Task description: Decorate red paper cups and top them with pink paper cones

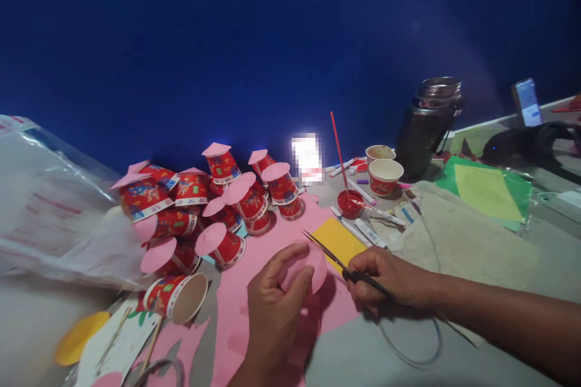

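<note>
Between the thumb and fingers of my left hand is a round pink paper disc, held above a large pink paper sheet. My right hand grips scissors by their dark handles. The blades point up and left, close to the disc's upper edge, over a yellow paper piece. Beyond my left hand stand and lie several red paper cups topped with pink paper pieces. One bare red cup lies on its side, its mouth facing right.
At the back right are a dark thermos, a white-and-red cup and a red pot with a thin stick. Markers lie nearby. A plastic bag fills the left. Green paper and a beige cloth lie right.
</note>
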Tool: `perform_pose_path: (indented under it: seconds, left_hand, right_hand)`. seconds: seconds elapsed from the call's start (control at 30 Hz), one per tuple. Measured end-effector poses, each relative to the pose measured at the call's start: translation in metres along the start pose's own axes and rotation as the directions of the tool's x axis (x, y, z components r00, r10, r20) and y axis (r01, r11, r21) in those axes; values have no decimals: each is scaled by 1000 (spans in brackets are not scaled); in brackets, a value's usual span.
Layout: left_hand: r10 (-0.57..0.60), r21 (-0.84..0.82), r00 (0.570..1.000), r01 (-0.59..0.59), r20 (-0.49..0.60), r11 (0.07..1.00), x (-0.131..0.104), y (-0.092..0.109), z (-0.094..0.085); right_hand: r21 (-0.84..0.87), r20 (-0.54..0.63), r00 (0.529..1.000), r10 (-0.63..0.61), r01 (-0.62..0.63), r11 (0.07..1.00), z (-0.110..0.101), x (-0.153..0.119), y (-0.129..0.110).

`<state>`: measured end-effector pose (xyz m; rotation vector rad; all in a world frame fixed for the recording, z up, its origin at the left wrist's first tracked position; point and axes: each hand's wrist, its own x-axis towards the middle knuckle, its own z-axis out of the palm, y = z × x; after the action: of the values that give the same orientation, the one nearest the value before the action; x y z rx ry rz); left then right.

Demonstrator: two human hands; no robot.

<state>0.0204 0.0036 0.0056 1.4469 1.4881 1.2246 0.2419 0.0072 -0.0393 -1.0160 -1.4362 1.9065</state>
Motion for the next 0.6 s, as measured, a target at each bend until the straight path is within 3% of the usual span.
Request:
perform_pose_path:
  seconds: [0.3,0.6]
  left_hand:
    - [-45,23,999,45,3,999,-1,4,0]
    - [-5,63,999,2,40,998,1,2,-3]
  right_hand:
    - [-18,-15,1000,-15,15,1000,2,0,-1]
    - [-42,-32,999,-7,6,999,2,-1,-1]
